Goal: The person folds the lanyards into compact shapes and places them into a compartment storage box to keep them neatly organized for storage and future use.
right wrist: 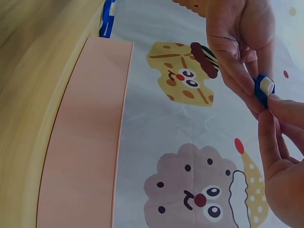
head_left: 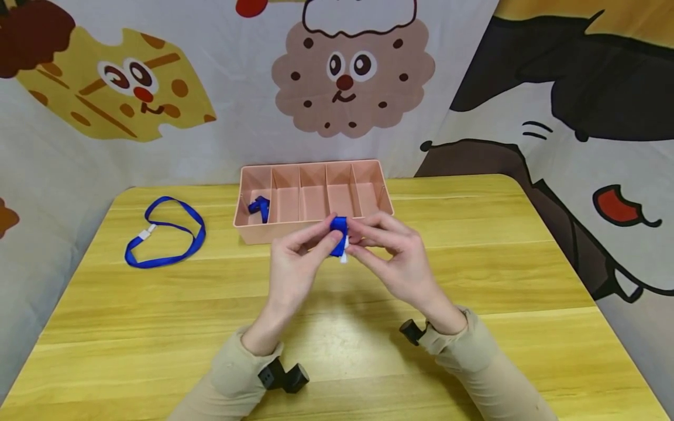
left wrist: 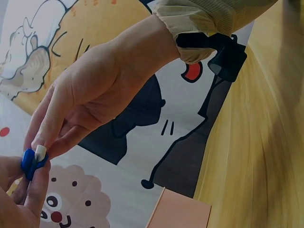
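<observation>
Left grip: left hand [head_left: 295,257] has thumb and fingertips pinched together on the folded blue lanyard [head_left: 339,235], holding its left side above the surface.
Right grip: right hand [head_left: 392,251] pinches the same bundle from the right, its fingers curled in toward the left hand's fingertips.
Folded blue lanyard: a small tight bundle with a white clip part showing at its lower edge, held up between both hands, just in front of the pink tray's near wall and off the wood.
Wrist views: left wrist camera shows the bundle [left wrist: 32,161] squeezed between fingertips of both hands; right wrist camera shows it [right wrist: 264,87] with its white end toward the lens.
Pink tray: pink divided tray [head_left: 379,175] sits at the far middle of the surface, five compartments in a row.
Tray contents: another bundled blue lanyard [head_left: 259,206] lies in the leftmost compartment.
Loose lanyard: a blue lanyard loop [head_left: 165,233] lies spread open on the wood, well to the left of the tray, with a white connector at its left side.
Surface: yellow wooden surface [head_left: 158,327], backed by a cartoon-printed cloth [head_left: 210,70].
Sleeves: beige sleeves [head_left: 474,351] cover both forearms.
</observation>
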Demonstrator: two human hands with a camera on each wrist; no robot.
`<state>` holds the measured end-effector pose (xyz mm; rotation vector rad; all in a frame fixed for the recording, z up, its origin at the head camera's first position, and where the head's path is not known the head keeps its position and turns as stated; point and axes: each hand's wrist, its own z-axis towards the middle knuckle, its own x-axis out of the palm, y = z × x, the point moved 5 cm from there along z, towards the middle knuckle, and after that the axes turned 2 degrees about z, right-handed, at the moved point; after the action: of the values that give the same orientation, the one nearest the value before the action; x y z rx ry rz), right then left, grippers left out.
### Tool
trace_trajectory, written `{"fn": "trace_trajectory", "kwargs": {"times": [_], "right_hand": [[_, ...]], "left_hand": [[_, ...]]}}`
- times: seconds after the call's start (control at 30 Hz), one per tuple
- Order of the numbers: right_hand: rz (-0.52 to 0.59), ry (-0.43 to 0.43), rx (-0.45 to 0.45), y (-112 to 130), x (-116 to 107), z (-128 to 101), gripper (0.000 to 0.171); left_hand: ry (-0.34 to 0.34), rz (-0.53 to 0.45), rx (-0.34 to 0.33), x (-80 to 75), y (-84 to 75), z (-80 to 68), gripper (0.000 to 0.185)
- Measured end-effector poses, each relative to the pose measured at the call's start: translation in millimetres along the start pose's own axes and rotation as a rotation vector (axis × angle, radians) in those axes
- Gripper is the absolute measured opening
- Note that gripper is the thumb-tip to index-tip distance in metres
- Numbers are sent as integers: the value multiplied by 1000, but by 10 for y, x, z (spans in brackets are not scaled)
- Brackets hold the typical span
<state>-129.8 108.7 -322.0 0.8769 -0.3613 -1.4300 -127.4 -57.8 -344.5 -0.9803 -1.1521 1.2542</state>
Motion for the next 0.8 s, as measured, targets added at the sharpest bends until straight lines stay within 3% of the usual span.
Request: {"fn": "trace_trajectory", "kwargs": {"times": [0.8], "right_hand": [[-120, -14, -75, -12, 22, 8, 46]], "left_hand": [[4, -31, 16, 9, 36, 33, 26]]}}
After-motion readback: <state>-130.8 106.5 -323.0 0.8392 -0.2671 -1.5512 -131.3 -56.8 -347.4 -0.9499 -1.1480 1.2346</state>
